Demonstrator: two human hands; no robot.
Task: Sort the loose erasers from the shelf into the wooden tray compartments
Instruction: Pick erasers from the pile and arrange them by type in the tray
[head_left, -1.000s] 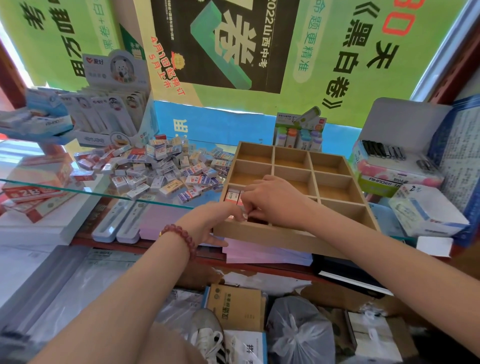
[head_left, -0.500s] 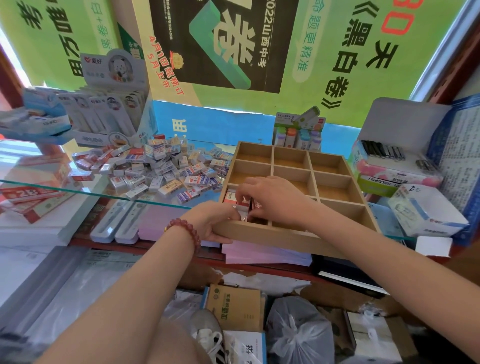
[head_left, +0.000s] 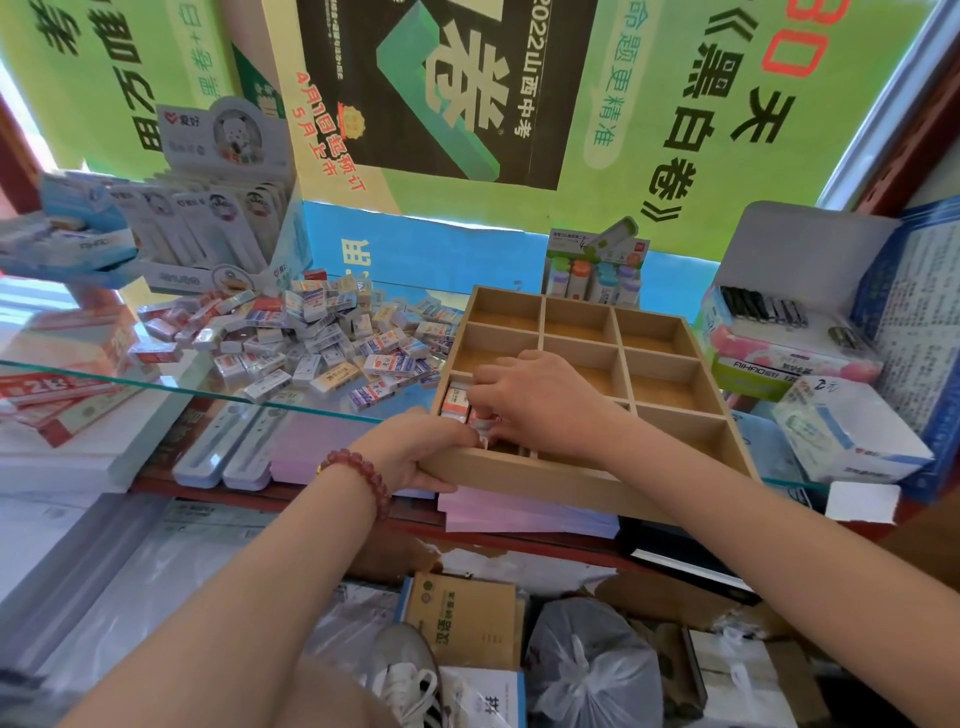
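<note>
The left hand (head_left: 415, 453) clasps the near-left corner of the wooden tray (head_left: 571, 480), thumb on the rim and fingers curled under the front wall. The right hand (head_left: 537, 400) reaches into the near-left compartment, its bent fingertips pinching 1 eraser (head_left: 484, 422) beside others standing there. Beyond, the loose erasers (head_left: 322, 338) lie heaped on the glass shelf (head_left: 156, 387).

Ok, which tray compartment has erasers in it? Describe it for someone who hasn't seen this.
Start at the tray on the glass shelf, right of the eraser pile. Take its near-left corner, gripped by the left hand. That compartment alone shows erasers inside.
</note>
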